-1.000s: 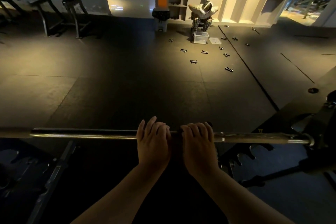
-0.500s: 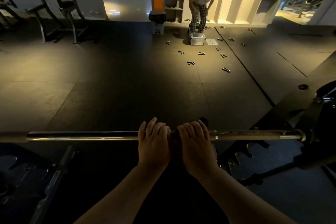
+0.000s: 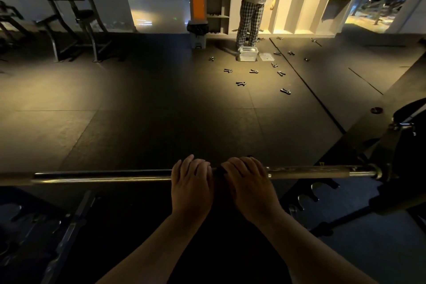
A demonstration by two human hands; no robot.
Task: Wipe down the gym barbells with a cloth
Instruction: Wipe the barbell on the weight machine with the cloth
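A long steel barbell (image 3: 103, 176) lies level across the lower part of the view, its right end resting in a dark rack (image 3: 389, 159). My left hand (image 3: 191, 183) and my right hand (image 3: 250, 185) sit side by side on the middle of the bar, fingers curled over its top. A dark cloth (image 3: 217, 172) shows in the gap between them and runs under my right hand. In this dim light I cannot make out whether the cloth also reaches under my left hand.
Black rubber flooring stretches ahead. A person (image 3: 253, 7) stands at the back by open shelving (image 3: 306, 2), with a clear plastic box (image 3: 247, 54) and several small clips (image 3: 241, 83) scattered on the floor. A bench frame (image 3: 73, 23) stands far left, rack parts below the bar.
Both hands stay on the bar at about the same spot. The person at the back has straightened up from bending over the box. My view has tilted slightly.
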